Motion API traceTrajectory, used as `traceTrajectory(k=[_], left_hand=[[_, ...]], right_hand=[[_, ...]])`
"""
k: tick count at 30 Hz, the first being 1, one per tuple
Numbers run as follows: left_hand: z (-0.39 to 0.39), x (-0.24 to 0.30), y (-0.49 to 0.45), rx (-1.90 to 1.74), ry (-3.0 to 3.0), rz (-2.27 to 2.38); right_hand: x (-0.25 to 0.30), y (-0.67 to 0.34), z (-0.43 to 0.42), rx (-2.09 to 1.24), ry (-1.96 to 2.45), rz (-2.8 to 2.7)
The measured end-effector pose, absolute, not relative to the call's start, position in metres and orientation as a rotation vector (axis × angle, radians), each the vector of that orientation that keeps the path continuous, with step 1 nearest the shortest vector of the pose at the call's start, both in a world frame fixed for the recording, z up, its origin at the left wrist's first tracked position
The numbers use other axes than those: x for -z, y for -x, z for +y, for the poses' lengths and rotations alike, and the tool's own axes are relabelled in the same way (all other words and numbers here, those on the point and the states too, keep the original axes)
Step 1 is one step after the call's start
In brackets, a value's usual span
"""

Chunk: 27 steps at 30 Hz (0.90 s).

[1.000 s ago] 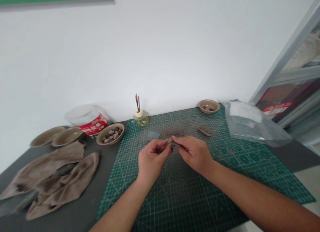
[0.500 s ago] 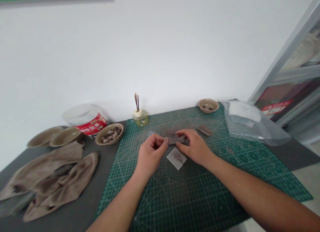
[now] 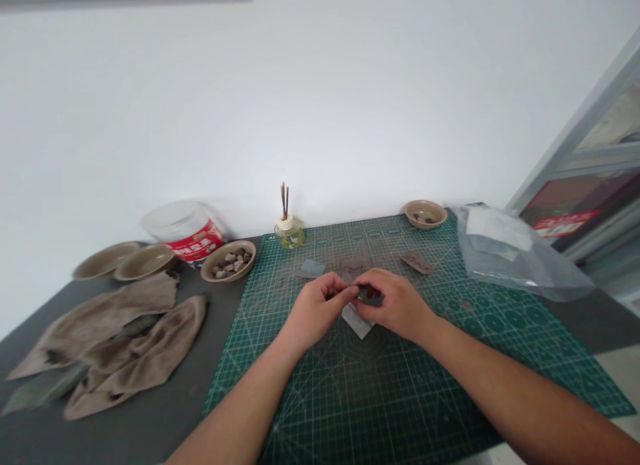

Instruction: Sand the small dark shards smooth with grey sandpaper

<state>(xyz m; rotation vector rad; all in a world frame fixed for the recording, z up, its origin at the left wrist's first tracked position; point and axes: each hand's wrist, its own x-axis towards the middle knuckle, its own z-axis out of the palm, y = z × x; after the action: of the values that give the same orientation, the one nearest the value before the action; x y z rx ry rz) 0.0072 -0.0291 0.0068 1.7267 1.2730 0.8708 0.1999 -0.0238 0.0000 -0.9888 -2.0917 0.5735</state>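
On the green cutting mat [image 3: 400,398], head view, mid-mat: both hands meet just above the surface. L hand [image 3: 320,310] has its fingers curled in, thumb and forefinger pinched tight at the left edge of a small dark piece [image 3: 371,294]; whether anything else sits inside the curl can't be told, it's hidden. R hand [image 3: 397,306] has thumb and fingers closed on the same piece from the right, so the grip is narrow with no gap visible. The piece sits between the two sets of fingertips, raised off the mat. Directly under the hands a pale sheet [image 3: 358,321] lies flat on the mat, partly covered by them. Just beyond the hands, toward the wall: a grey square [image 3: 313,268] and a brown patch [image 3: 354,267], side by side, apart from each other. Another brown patch [image 3: 417,263] lies further right. At the mat's far edge: a reed diffuser [image 3: 289,232] upright, and a small bowl [image 3: 425,213] w/ a few dark bits in it. A clear plastic bag [image 3: 517,258] sits at the far right, overlapping the mat edge. Left of the mat on the dark table [image 3: 165,425]: a bowl of pebbles [image 3: 229,261], a tub w/ red label [image 3: 184,229], two shallow dishes [image 3: 123,261] touching, and brown cloths [image 3: 117,338] in a crumpled heap.
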Motion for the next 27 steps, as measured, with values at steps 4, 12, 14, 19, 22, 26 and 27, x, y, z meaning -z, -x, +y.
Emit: traceTrajectory(k=[4,12,14,19,22,26,27], left_hand=[[-0.031,-0.012,-0.004,-0.745,-2.143,1.323],[-0.034,-0.004,0.001,-0.262,-2.503,1.451],[-0.035,-0.003,0.002,-0.246,-2.504,1.472],[-0.035,-0.002,0.003,-0.254,-2.511,1.478],[-0.035,0.0,0.004,-0.256,-2.478,1.487],[-0.034,0.001,0.005,-0.262,-2.439,1.495],[-0.033,0.0,0.006,-0.253,-2.434,1.495]], right_hand=[[0.001,-0.205,-0.022,-0.605,0.998,-2.229],[0.007,-0.208,-0.018,-0.607,0.964,-2.441],[0.005,-0.209,-0.018,-0.619,0.951,-2.461],[0.004,-0.207,-0.019,-0.531,0.988,-2.466],[0.004,-0.207,-0.02,-0.554,0.943,-2.521],[0.005,-0.208,-0.019,-0.504,0.981,-2.525],[0.005,-0.208,-0.019,-0.489,0.991,-2.517]])
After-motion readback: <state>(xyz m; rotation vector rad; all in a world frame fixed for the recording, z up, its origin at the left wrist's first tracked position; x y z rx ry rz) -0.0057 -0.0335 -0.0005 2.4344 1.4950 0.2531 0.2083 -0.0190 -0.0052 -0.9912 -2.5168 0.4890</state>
